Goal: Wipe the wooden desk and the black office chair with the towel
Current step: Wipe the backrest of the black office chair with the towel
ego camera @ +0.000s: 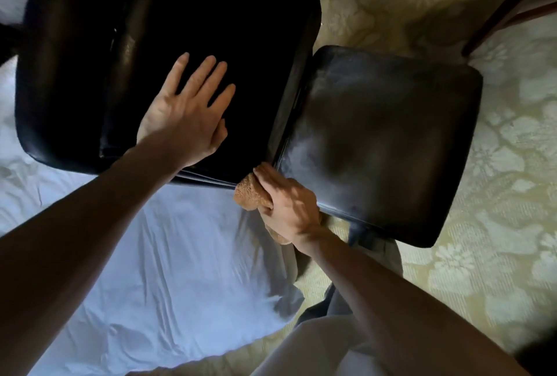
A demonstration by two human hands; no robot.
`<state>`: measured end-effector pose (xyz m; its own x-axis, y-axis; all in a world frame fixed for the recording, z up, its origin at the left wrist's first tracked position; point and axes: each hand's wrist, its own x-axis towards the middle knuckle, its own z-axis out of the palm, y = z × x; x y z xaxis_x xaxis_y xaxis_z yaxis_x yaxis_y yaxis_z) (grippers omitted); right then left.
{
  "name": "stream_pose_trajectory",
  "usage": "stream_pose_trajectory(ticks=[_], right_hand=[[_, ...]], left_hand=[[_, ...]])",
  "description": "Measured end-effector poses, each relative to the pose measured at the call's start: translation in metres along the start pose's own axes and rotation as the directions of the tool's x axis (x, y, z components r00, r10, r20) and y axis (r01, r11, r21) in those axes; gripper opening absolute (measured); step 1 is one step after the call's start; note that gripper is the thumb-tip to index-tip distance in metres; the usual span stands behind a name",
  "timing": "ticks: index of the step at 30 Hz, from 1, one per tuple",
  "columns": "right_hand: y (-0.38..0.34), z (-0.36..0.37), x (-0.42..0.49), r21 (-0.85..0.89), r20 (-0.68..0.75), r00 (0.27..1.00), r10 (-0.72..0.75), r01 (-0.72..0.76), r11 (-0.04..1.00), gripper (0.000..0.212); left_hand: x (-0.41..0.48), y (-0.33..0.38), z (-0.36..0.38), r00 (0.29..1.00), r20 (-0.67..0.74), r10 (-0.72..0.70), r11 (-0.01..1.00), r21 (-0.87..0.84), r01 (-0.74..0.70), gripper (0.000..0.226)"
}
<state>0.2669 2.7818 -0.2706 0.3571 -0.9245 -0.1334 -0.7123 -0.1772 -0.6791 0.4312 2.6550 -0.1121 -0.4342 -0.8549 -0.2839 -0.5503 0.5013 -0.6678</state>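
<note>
Right grip point(286, 206) curled tight round the bunched tan towel point(247, 195), which is pressed into the crease where the black office chair point(379, 140) seat meets its back. Left grip point(184, 113) wide, fingers flat on the backrest. Towel looks soft, light, compliant; best held wadded. Leather probably slick; chair may shift, so brace it.

L hand point(187, 110) lies flat on the larger pad of the chair point(376, 140), palm down, fingers straight and a bit spread. L forearm point(90, 209), bare, reaches it from lower left. R hand point(286, 206) sits at the near end of the gap btw the chair's two pads, fingers curled round the towel point(250, 194). R forearm point(376, 285), bare, comes from lower right.
</note>
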Motion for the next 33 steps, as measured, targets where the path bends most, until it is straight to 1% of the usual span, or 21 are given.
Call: stream_pose_trajectory(ticks=[2,3,4,5,6,7,8,10,12,14,16,19,23,26,28,31,33], right_hand=[[0.003,-0.006,0.004,0.006,0.127,0.99,-0.063,0.063,0.998,0.073],[0.013,-0.026,0.022,0.025,0.185,0.982,-0.048,0.044,0.999,0.066],[0.017,-0.031,0.02,0.019,0.28,0.959,-0.043,0.039,0.999,0.059],[0.022,-0.037,0.023,-0.001,0.338,0.94,-0.041,0.044,0.999,0.056],[0.026,-0.039,0.023,-0.004,0.377,0.925,-0.038,0.042,0.999,0.058],[0.029,-0.042,0.021,0.015,0.383,0.924,-0.009,0.003,1.0,0.059],[0.034,-0.046,0.021,0.05,0.346,0.937,0.037,-0.058,0.997,0.057],[0.049,-0.063,0.034,0.163,0.212,0.953,0.218,-0.255,0.953,0.054],[0.065,-0.084,0.059,0.298,0.131,0.911,0.391,-0.412,0.861,0.056],[0.084,-0.102,0.086,0.438,0.078,0.867,0.493,-0.474,0.764,0.055],[0.102,-0.119,0.11,0.539,0.045,0.845,0.533,-0.47,0.699,0.055],[0.13,-0.143,0.146,0.577,0.009,0.841,0.541,-0.446,0.684,0.057],[0.156,-0.173,0.193,0.609,-0.034,0.837,0.546,-0.417,0.675,0.054],[0.172,-0.187,0.227,0.623,-0.067,0.847,0.528,-0.378,0.685,0.046],[0.184,-0.193,0.251,0.609,-0.089,0.856,0.509,-0.358,0.708,0.043],[0.193,-0.203,0.286,0.615,-0.104,0.885,0.453,-0.301,0.729,0.051],[0.193,-0.199,0.303,0.607,-0.073,0.916,0.394,-0.272,0.746,0.052]], left_hand=[[0.0,-0.001,-0.005,1.0,-0.007,0.0,0.997,-0.075,-0.001,0.062],[0.023,-0.011,-0.014,0.999,-0.03,0.017,0.997,-0.076,-0.019,0.061],[0.017,-0.009,-0.014,1.0,-0.03,0.007,0.996,-0.09,-0.01,0.06],[0.017,-0.01,-0.015,0.999,-0.029,-0.014,0.996,-0.087,0.011,0.06],[0.012,-0.008,-0.013,1.0,-0.023,-0.016,0.995,-0.1,0.014,0.06],[0.006,-0.003,-0.011,0.999,-0.025,-0.03,0.992,-0.12,0.027,0.06],[0.003,0.004,-0.01,0.999,-0.037,-0.028,0.987,-0.158,0.022,0.059],[0.025,0.008,-0.016,0.998,-0.049,0.025,0.972,-0.232,-0.035,0.061],[0.061,0.0,-0.024,0.996,-0.023,0.084,0.962,-0.259,-0.087,0.062],[0.109,-0.008,-0.03,0.995,-0.006,0.099,0.973,-0.207,-0.098,0.063],[0.155,-0.02,-0.038,0.992,-0.036,0.122,0.982,-0.139,-0.126,0.065],[0.218,-0.036,-0.039,0.981,-0.058,0.183,0.977,-0.101,-0.188,0.062],[0.283,-0.042,-0.038,0.972,0.039,0.234,0.972,-0.032,-0.232,0.071],[0.316,-0.043,-0.038,0.977,0.086,0.195,0.979,0.041,-0.199,0.075],[0.325,-0.041,-0.033,0.986,0.079,0.147,0.984,0.086,-0.153,0.069],[0.325,-0.037,-0.026,0.987,-0.007,0.158,0.984,0.087,-0.157,0.052],[0.325,-0.037,-0.024,0.989,-0.025,0.143,0.986,0.093,-0.14,0.049]])
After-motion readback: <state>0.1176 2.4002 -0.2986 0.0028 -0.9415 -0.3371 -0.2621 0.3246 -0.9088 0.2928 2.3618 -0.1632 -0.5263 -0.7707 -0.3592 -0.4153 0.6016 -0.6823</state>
